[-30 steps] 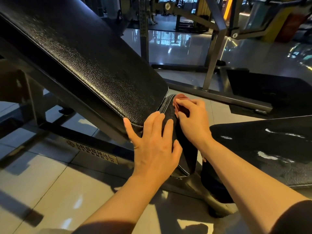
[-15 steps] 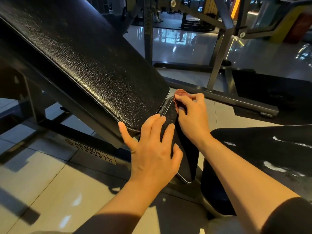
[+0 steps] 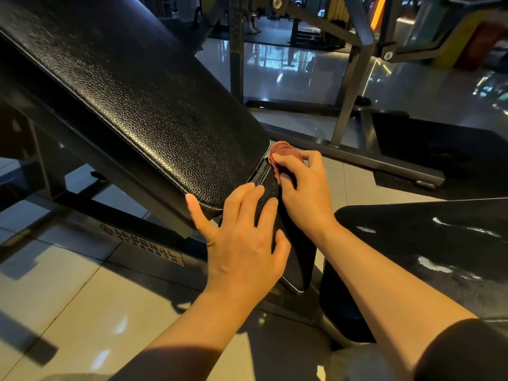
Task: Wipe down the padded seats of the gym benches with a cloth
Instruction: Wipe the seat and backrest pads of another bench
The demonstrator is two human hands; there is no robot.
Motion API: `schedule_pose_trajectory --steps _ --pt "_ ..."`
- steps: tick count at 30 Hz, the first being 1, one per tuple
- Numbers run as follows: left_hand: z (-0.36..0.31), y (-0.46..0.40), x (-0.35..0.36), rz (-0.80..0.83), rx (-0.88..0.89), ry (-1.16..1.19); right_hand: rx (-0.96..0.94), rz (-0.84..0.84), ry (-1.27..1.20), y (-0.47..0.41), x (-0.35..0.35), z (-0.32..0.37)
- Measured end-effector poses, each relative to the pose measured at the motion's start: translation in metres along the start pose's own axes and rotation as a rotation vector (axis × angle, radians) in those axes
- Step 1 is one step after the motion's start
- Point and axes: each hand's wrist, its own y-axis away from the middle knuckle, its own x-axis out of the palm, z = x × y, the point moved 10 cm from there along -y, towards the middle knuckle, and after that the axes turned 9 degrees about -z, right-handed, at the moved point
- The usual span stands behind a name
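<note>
Shiny gym floor tiles [image 3: 68,312] lie under the bench. On its small black seat pad [image 3: 295,243], the right hand [image 3: 305,196] pinches a bunched red cloth [image 3: 284,154]. Just beside it, the left hand [image 3: 244,243] rests flat with straight fingers, below the big sloped back pad [image 3: 132,105].

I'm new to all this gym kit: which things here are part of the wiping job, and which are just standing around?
Part of the job:
- reddish cloth, bunched in the right hand
- narrow seat pad, steadied by the left hand
- sloping back pad

Just standing around:
- second bench pad at right
- grey metal rack behind
- floor mat
</note>
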Motion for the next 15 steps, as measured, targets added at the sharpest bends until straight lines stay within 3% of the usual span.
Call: schedule_pose_trajectory --steps 11,15 --pt "-0.003 0.004 -0.005 0.1 0.065 -0.041 0.284 0.101 0.313 0.011 -0.015 -0.059" --pt "-0.005 0.005 -0.01 0.104 0.078 -0.03 0.211 0.095 0.238 0.018 -0.015 -0.029"
